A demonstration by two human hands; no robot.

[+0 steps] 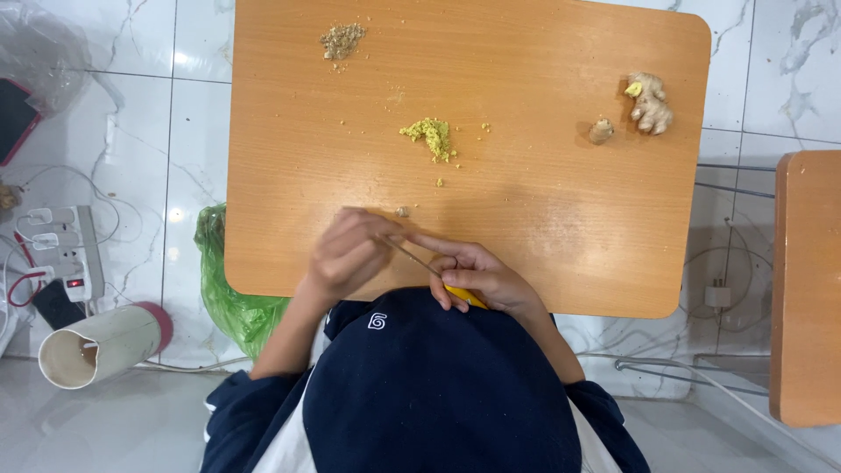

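Note:
My right hand (pixel 477 276) grips a small knife by its yellow handle (pixel 464 296), low over the near edge of the wooden table (pixel 543 228). The thin blade (pixel 410 256) runs up and left to my left hand (pixel 350 254), whose fingers pinch around its tip. What my left hand holds against the blade is hidden. A tiny ginger bit (pixel 402 211) lies just beyond my left fingers. A yellow heap of chopped ginger (pixel 429 136) sits mid-table.
A brownish heap of peelings (pixel 342 39) lies far left. A ginger root (pixel 650 102) and a small ginger piece (pixel 601 130) lie far right. On the floor: a green plastic bag (pixel 229 293), a white tube (pixel 101 344), a power strip (pixel 74 254). A second table (pixel 810 289) stands at right.

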